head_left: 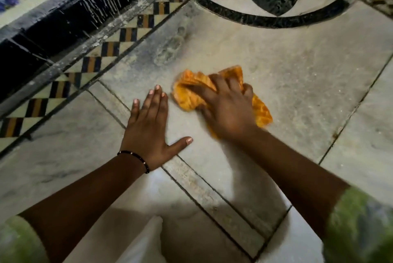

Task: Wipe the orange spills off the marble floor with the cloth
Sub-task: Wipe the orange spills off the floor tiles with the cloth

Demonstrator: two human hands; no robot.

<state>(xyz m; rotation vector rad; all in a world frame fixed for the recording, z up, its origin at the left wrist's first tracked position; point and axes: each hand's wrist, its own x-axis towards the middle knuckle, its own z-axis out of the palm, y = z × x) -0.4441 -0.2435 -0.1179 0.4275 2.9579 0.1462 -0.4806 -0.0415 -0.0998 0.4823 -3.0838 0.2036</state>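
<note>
Mid-wipe: right hand [226, 109] fingers curled on crumpled orange cloth [189, 94], pressing it to pale marble floor [297, 75]. Left hand [148, 126] flat, fingers straight, holding nothing. No orange spills visible; dusty smears remain toward the patterned border, so prob. more to do.

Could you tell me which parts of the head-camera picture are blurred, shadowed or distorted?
In the head view, the right hand and the orange cloth it presses are smeared by motion blur, while the left hand, flat on the marble floor, is sharp; the green sleeves at the lower corners are soft; a shadow darkens the floor at bottom centre; the checkered border bows from wide-angle distortion.
</note>
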